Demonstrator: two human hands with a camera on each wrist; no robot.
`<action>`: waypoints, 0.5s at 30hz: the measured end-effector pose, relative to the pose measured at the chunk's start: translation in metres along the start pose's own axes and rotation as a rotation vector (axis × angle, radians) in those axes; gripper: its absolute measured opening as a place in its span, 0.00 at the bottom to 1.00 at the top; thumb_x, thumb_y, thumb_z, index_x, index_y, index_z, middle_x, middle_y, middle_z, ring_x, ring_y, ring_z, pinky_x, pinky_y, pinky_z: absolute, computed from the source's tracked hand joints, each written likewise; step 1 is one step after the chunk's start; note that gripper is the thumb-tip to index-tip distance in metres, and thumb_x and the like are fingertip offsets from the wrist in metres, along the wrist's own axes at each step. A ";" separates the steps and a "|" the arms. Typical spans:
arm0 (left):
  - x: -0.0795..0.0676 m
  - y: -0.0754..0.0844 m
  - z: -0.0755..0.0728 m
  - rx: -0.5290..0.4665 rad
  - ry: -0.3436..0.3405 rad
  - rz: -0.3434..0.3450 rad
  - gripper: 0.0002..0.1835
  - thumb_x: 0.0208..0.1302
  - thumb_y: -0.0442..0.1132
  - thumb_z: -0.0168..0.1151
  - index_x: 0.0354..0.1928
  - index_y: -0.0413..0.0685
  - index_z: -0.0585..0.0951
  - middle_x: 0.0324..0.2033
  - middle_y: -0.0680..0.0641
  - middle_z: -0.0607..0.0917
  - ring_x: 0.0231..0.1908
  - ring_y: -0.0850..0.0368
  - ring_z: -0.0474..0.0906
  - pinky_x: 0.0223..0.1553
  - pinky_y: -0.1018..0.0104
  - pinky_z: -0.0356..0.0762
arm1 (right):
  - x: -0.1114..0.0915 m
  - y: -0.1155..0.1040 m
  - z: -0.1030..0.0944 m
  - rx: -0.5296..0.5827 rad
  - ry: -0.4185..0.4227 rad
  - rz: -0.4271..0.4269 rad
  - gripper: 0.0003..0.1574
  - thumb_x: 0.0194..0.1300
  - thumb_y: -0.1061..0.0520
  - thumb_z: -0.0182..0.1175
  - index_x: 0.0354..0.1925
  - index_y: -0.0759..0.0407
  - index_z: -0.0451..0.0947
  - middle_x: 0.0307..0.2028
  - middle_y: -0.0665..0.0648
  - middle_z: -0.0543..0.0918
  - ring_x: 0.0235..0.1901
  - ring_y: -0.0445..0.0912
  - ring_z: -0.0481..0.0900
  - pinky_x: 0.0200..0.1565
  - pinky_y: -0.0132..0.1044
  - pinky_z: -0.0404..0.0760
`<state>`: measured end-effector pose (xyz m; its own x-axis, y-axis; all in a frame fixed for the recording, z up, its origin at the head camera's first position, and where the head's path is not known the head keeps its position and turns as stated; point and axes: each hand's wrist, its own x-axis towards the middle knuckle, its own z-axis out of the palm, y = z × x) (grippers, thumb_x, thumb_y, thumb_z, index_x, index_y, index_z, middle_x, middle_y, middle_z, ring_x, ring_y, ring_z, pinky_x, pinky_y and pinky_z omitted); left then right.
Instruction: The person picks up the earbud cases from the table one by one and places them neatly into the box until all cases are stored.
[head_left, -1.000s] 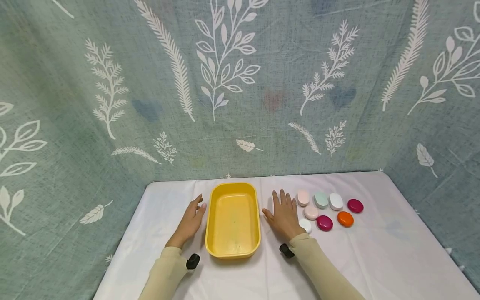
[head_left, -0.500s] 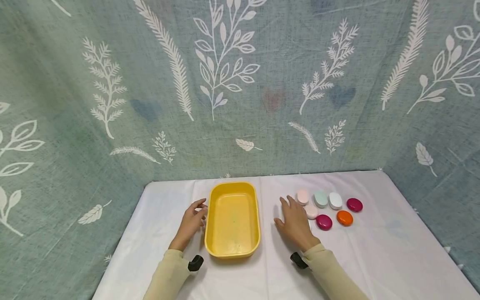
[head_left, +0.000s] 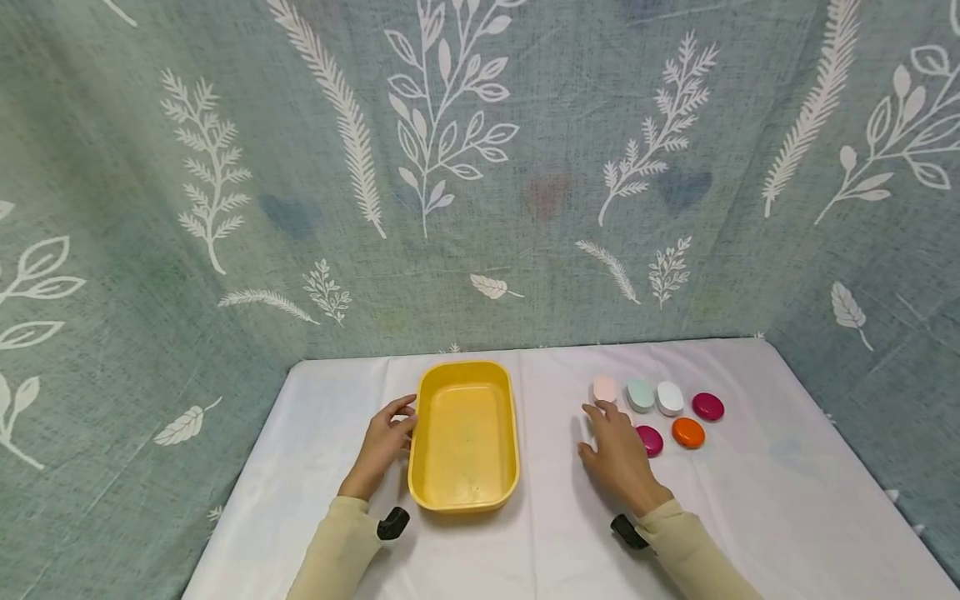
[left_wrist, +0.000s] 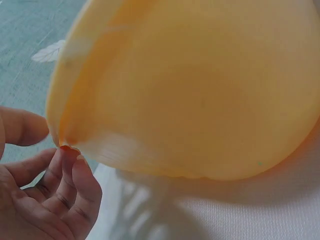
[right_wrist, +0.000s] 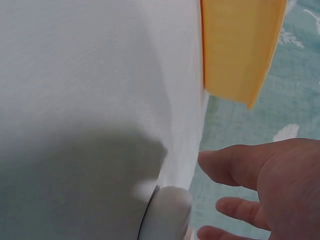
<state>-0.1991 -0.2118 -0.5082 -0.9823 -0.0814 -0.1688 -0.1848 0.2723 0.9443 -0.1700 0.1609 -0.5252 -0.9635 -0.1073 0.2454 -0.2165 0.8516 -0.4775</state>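
Note:
My left hand [head_left: 383, 440] is at the left side of a yellow tray [head_left: 467, 502], its fingertips touching the tray's outer edge in the left wrist view. Thumb and fingers of my right hand [head_left: 621, 457] stand apart, loosely bent, over the near left part of a group of smooth, rounded, soap-like pieces. It holds nothing. A white piece [right_wrist: 172, 212] shows beside the fingers in the right wrist view. In the head view I see a pale pink piece [head_left: 604, 388] just beyond the fingertips and a magenta piece [head_left: 650, 442] at the hand's right edge.
Farther right lie a mint piece [head_left: 641, 395], a white piece [head_left: 670, 398], another magenta piece [head_left: 708, 407] and an orange piece [head_left: 687, 432]. A white cloth covers the table [head_left: 810, 517]. A green curtain [head_left: 480, 208] with leaf prints stands behind and at both sides.
My right hand has moved right, away from the tray and over the nearer pieces, covering some of them. My left hand has come in to the tray's left edge.

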 end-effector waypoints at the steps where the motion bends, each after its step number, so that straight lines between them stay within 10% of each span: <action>1: 0.000 0.000 0.000 -0.002 0.002 -0.003 0.25 0.79 0.34 0.56 0.75 0.42 0.73 0.56 0.38 0.77 0.34 0.53 0.80 0.33 0.69 0.81 | -0.001 0.001 -0.001 -0.003 -0.001 -0.002 0.37 0.58 0.64 0.77 0.64 0.69 0.78 0.64 0.71 0.76 0.56 0.67 0.78 0.59 0.61 0.81; 15: 0.002 -0.001 -0.002 -0.086 -0.015 -0.016 0.25 0.76 0.29 0.58 0.73 0.37 0.74 0.54 0.38 0.75 0.34 0.56 0.80 0.31 0.69 0.82 | -0.017 0.013 -0.005 0.007 -0.004 -0.003 0.25 0.53 0.70 0.77 0.51 0.71 0.85 0.51 0.67 0.80 0.49 0.62 0.79 0.55 0.57 0.84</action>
<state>-0.2013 -0.2140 -0.5087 -0.9797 -0.0707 -0.1877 -0.1979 0.1877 0.9621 -0.1554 0.1763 -0.5308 -0.9633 -0.1122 0.2440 -0.2209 0.8476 -0.4824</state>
